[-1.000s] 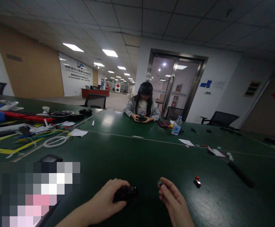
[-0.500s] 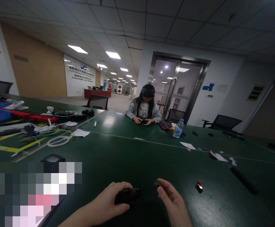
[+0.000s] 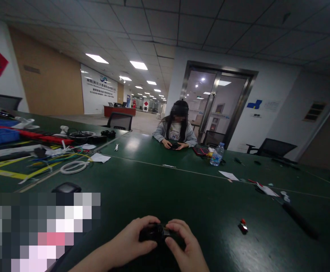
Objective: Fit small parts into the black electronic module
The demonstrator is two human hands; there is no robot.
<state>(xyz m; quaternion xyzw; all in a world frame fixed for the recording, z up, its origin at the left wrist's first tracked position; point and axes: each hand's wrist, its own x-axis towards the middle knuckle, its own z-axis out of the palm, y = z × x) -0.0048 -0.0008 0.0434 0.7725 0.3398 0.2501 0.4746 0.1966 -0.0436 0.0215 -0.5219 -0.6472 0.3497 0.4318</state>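
Note:
My left hand (image 3: 135, 236) is closed around a small black device (image 3: 149, 233) low over the green table, thumb on the near side and fingers on the far side. Up against the device's right end is my right hand (image 3: 184, 241), its thumb and fingertips pinching a small dark piece (image 3: 166, 232). The two parts touch or nearly touch; whether they are joined I cannot tell. Much of the device is hidden by the fingers, and its exact kind does not show. To the right lies a little red and silver item (image 3: 243, 226), apart from both hands.
A black-handled tool (image 3: 299, 221) lies at the right, with a paper scrap (image 3: 228, 175) and water bottle (image 3: 217, 155) beyond. Across the table a person (image 3: 176, 126) holds a dark object. Cables (image 3: 74, 167), a blue bin (image 3: 0, 137) and a dark rounded object (image 3: 67, 187) are at left.
My right hand has moved left with the small dark piece, from clear of the black device to its right end. The left hand keeps its hold. The view has shifted slightly.

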